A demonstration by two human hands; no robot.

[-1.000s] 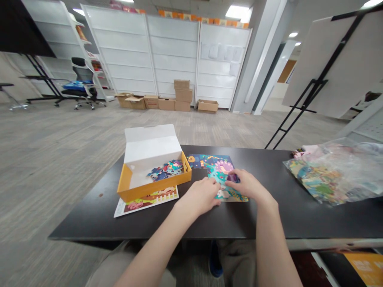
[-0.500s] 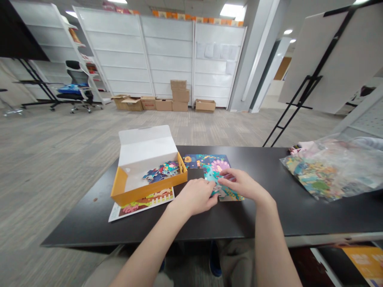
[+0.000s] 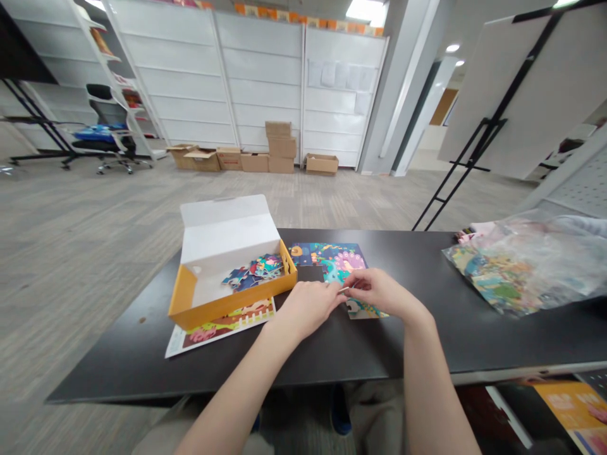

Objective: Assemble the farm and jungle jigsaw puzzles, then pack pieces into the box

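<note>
A partly joined jigsaw puzzle [image 3: 348,258] with a blue, purple and teal picture lies on the black table [image 3: 379,354]. Above its lower left part my two hands meet. A small puzzle piece [image 3: 343,290], seen nearly edge-on, is pinched between the fingertips of my left hand [image 3: 315,306] and my right hand [image 3: 374,292]. Left of the puzzle stands an open yellow box [image 3: 232,305] with a white inside, holding several loose pieces [image 3: 256,272]. A picture sheet [image 3: 213,330] sticks out from under the box.
A clear plastic bag [image 3: 526,265] with colourful pieces lies on the table's right side. Below the right front edge, an orange printed box [image 3: 569,404] shows. Beyond the table are cardboard boxes [image 3: 282,148], an office chair [image 3: 107,129] and a board stand [image 3: 478,142].
My fingers have come together and a piece now shows edge-on between them, raised from the puzzle. The view has shifted slightly.
</note>
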